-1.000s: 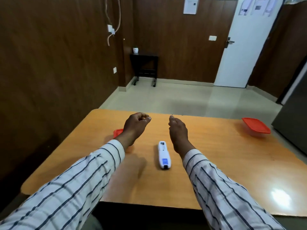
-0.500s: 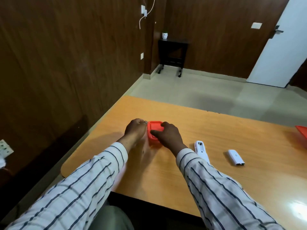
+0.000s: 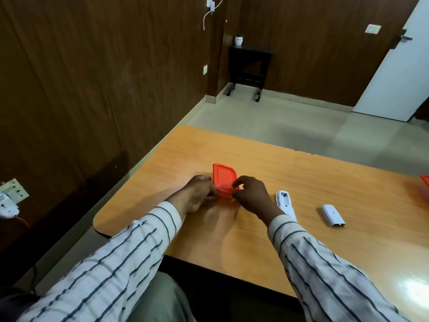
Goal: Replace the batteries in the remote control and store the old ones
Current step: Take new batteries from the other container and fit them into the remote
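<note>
Right hand [image 3: 251, 196] is pinched on the near right edge of the orange lid [image 3: 224, 178], which is tilted up off the small orange box [image 3: 224, 196]. Left hand [image 3: 199, 194] is curled against the box's left side, steadying it. Box and lid look light, thin and springy; judged best held by the lid's rim with the base pinned, or the box may skid on the smooth worktop [image 3: 301, 177]. Contents of the box are hidden. The remote control [image 3: 285, 204] lies just right of the right wrist, back up with its battery bay open; its detached white cover [image 3: 333, 216] lies further right, apart. A second orange box [image 3: 426, 182] shows at the far right edge. The worktop's rounded left corner is near; open room lies ahead and to the right.
</note>
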